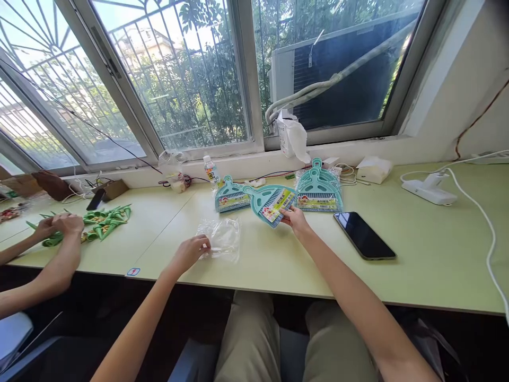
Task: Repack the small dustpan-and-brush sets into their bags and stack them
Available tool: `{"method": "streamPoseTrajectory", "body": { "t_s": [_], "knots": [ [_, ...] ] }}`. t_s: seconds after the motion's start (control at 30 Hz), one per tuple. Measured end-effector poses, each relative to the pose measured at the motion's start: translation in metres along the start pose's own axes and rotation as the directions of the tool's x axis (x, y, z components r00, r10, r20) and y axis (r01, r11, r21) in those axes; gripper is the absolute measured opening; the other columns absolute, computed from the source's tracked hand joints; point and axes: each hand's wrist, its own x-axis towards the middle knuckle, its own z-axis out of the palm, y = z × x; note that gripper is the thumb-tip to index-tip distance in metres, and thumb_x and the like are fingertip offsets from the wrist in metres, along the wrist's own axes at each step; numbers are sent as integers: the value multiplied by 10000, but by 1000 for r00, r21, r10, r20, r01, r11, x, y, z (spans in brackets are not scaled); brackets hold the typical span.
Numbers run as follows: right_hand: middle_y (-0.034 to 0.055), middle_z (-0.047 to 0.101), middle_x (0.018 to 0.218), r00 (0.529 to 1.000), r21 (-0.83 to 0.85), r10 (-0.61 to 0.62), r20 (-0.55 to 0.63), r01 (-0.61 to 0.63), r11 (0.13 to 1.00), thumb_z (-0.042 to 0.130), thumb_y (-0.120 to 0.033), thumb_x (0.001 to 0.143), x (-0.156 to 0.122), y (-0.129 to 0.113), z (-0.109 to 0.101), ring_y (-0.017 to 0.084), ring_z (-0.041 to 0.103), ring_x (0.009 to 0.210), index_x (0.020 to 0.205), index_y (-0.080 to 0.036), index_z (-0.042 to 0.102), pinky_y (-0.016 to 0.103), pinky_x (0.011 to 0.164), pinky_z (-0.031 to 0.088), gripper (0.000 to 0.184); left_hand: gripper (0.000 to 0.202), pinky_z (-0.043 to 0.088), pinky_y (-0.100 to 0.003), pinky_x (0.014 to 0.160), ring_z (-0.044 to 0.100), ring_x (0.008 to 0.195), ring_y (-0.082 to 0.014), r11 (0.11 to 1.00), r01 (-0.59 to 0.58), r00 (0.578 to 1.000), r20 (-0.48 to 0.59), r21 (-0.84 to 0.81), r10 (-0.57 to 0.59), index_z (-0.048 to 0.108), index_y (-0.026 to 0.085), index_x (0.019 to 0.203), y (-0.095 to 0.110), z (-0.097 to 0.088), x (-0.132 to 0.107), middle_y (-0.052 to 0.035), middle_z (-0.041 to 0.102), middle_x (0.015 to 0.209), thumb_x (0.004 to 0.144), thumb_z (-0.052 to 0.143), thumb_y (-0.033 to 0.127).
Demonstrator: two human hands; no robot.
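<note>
My right hand (pixel 295 218) grips a teal mini dustpan and brush set (pixel 267 203) by its lower right corner, tilted above the table. A yellow printed label runs across the set. On the left, my left hand (pixel 191 250) is closed at the edge of a clear plastic bag (pixel 225 237) that lies flat on the table. Behind the held set, another teal dustpan set (pixel 231 197) lies to the left. A stack of bagged dustpan sets (pixel 317 190) lies to the right.
A black phone (pixel 365 235) lies right of my right hand. Further right are a white power strip (pixel 429 190) and its cable. A bottle (pixel 211 171) stands by the window. At far left, a co-worker's hands (pixel 63 225) are beside green items (pixel 104 222).
</note>
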Motion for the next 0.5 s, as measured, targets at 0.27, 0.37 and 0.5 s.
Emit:
{"method": "streamPoseTrajectory", "body": {
  "t_s": [0.27, 0.37, 0.5],
  "knots": [
    [25, 727, 797, 992, 56, -98, -73, 103, 993, 714, -151, 675, 8, -2, -7, 180, 705, 728, 839, -192, 598, 352, 721, 614, 205, 262, 450, -248, 594, 561, 587, -121, 894, -111, 989, -140, -434, 55, 635, 200, 839, 58, -48, 44, -6, 668, 754, 812, 541, 444],
    [35, 724, 802, 983, 35, -153, -100, 158, 987, 722, -181, 668, 9, -6, -11, 194, 706, 748, 836, -192, 592, 365, 727, 612, 212, 214, 451, -259, 651, 579, 655, -135, 930, -109, 910, -412, -352, -50, 638, 197, 861, 80, -53, 92, -23, 675, 816, 834, 531, 380],
    [33, 716, 777, 973, 20, -186, -136, 190, 982, 722, -206, 661, 9, -12, -15, 208, 705, 751, 818, -199, 574, 378, 716, 613, 216, 154, 433, -288, 717, 612, 832, -195, 989, 49, 825, -552, -136, -117, 614, 209, 927, 99, -29, 150, -58, 667, 931, 869, 474, 233]
  ]
}}
